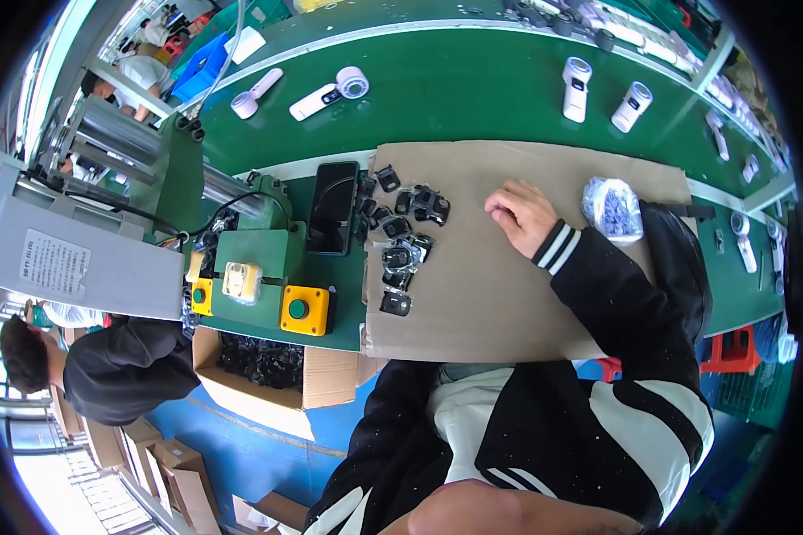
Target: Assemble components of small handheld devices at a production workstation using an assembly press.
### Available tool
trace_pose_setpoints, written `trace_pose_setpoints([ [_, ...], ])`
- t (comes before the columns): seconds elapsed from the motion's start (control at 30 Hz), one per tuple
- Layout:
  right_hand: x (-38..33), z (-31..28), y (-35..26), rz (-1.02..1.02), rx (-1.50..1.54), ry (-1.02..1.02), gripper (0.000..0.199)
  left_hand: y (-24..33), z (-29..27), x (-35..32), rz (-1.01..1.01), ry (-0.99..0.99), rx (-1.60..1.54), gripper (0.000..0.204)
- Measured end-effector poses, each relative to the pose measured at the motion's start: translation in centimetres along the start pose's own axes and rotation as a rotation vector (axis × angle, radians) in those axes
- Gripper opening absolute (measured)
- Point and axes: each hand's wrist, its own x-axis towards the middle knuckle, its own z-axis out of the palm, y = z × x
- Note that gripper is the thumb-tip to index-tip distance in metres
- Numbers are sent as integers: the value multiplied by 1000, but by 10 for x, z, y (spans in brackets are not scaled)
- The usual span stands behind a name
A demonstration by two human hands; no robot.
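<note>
My right hand (524, 217) rests on the brown cardboard sheet (500, 294) with its fingers curled in and the thumb against them. Nothing shows in it. To its left, several small black plastic parts (424, 205) lie in a loose, uneven row along the sheet's left side. A clear plastic bag with bluish-white contents (613, 210) sits to the right of the hand, near the sleeve. My left hand is out of sight; only the left sleeve shows, low beside my body.
On the left stands a green press machine (259, 254) with yellow button boxes (304, 310). A black phone (333, 208) lies beside it. Handheld white devices (576, 89) stand on the green bench behind. Below is a carton (330, 374) of black parts. Another person (116, 370) sits at left.
</note>
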Motion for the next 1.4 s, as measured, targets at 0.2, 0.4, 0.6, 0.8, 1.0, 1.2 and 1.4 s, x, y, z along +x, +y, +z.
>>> trace_pose_setpoints([
  [0.2,1,-3,-8,132,160,54,10,-25,-128,61,-348,-749,-1152,42],
  [0.4,6,-5,-17,266,314,61,7,-20,-179,-9,-308,-701,-912,41],
  [0.6,6,-18,-21,371,396,23,5,23,-271,-246,-293,-603,-673,40],
  [0.8,12,-13,-18,355,411,22,5,27,-211,-258,-238,-452,-445,40],
  [1.0,12,-17,-25,392,401,-37,6,44,-151,-208,-156,-331,-203,39],
  [1.2,9,-10,-17,215,302,51,6,61,-92,-164,-73,-213,34,39],
  [1.4,6,-7,-16,272,389,11,7,65,-50,-142,48,-78,269,38],
])
